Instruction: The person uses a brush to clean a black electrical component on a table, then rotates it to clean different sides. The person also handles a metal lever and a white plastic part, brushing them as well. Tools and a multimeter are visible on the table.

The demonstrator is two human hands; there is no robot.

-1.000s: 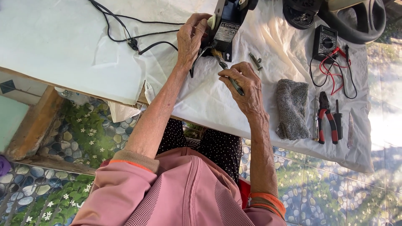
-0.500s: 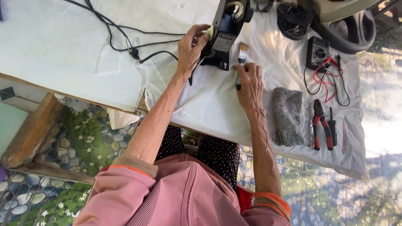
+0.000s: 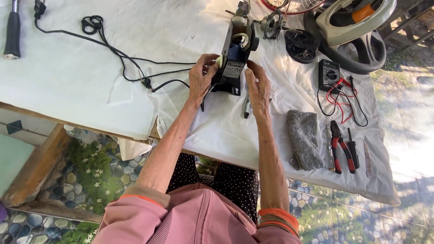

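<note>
A dark blue fan base housing (image 3: 236, 58) lies on the white cloth-covered table (image 3: 90, 90). My left hand (image 3: 202, 77) grips its left side, fingers curled around the edge by a pale green knob. My right hand (image 3: 257, 88) rests against the housing's right side with fingers extended. A screwdriver (image 3: 247, 107) lies on the cloth just under my right palm, untouched as far as I can see. A black power cord (image 3: 122, 58) trails left from the housing.
A grey cloth (image 3: 305, 138), red-handled pliers (image 3: 339, 147) and small screwdrivers lie at the right. A black multimeter (image 3: 329, 74) with red and black leads sits beyond them. Fan parts and a grey fan casing (image 3: 350, 27) are at the far right; a black handle (image 3: 12, 29) far left.
My right hand has put the screwdriver down on the cloth and moved up to the housing's side. The view has tilted, showing more of the table.
</note>
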